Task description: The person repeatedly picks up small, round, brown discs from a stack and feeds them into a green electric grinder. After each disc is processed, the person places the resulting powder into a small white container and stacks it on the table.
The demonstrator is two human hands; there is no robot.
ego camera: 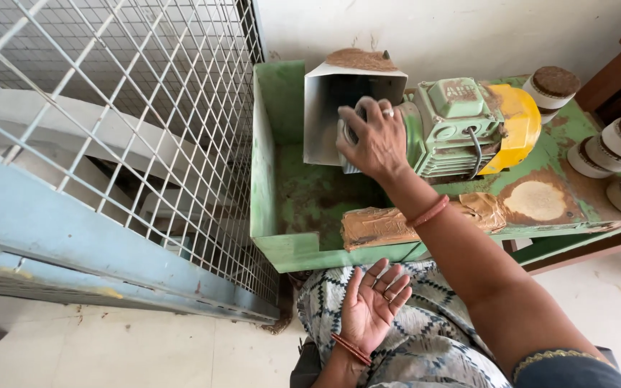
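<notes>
right hand (374,140) fingers (368,109) curled over the front end of the green motor (461,122), gripping by the metal chute (339,108); the motor's long axis runs off rightward to the yellow cap (520,118), along the green bench's (282,248) far edge. left hand (374,302) lies open, palm up, empty (in the lap), below the near edge, farther off.

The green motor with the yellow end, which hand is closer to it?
Right. The right hand reaches up beside the green motor, resting on the metal part next to it. The left hand lies open, palm up, on the lap, well below the green table.
</notes>
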